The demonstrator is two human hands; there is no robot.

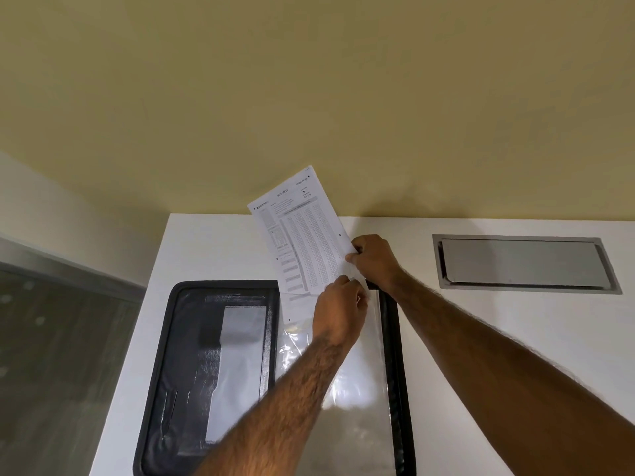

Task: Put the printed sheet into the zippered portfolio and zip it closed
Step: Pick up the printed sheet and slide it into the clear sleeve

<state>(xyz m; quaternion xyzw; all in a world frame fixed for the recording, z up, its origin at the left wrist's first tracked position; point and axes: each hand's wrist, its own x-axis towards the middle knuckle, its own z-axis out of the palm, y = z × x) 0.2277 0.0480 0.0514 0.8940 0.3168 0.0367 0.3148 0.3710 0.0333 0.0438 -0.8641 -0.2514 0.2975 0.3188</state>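
portfolio (pixel 220 365) open – flat | both hands pinching printed sheet (pixel 302 242) – upright

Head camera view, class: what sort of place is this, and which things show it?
Probably an office or exam room: a white desk with a flush metal cable hatch, an open zippered portfolio, and a printed answer-style sheet held over it.

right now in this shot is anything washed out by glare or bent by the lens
Head view: glare whitens the clear sleeve inside the open portfolio, hiding detail there; the printed sheet is evenly lit but its print is too fine to read. The wide lens splays the table edges outward. Both forearms cast little shadow; the left hand and right hand look sharp.
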